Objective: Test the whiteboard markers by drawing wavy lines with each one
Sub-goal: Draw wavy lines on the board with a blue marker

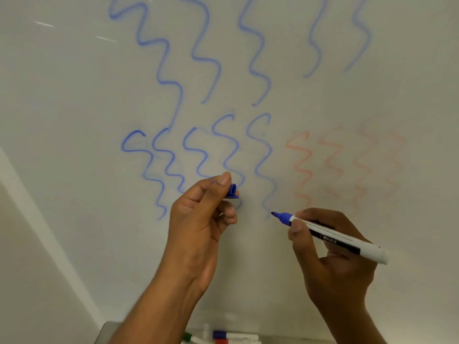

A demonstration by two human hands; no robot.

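Note:
My right hand (pixel 330 254) grips an uncapped blue marker (pixel 332 235) with a white and black barrel. Its tip (pixel 273 213) sits at the bottom end of a blue wavy line (pixel 263 165) on the whiteboard (pixel 74 95). My left hand (pixel 201 219) pinches the marker's blue cap (pixel 232 191) between thumb and fingers, close to the board. Several blue wavy lines fill the upper and middle board, and faint red wavy lines (pixel 347 165) lie to the right.
At the bottom edge, a tray (pixel 106 333) holds several capped markers: a blue one (pixel 231 335), a red one (pixel 222 341) and a green one (pixel 190 337). The board's left frame (pixel 37 219) runs diagonally beside a plain wall.

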